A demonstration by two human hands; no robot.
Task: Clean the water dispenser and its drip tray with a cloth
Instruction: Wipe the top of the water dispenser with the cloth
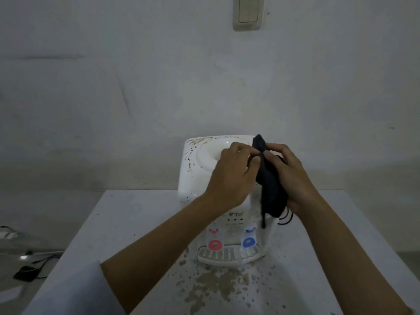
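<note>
Bunching dark cloth [269, 178] between left hand [231, 176] and right hand [293, 176], both pinching; loose tail below could snag blue tap [249, 241].

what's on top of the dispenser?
Brown specks around a bare round well on the water dispenser top. The hands, holding a dark cloth, cover its right side.

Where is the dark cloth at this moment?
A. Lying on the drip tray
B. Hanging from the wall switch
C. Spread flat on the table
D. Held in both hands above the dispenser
D: the left hand and right hand both grip the dark cloth above the white dispenser.
</note>
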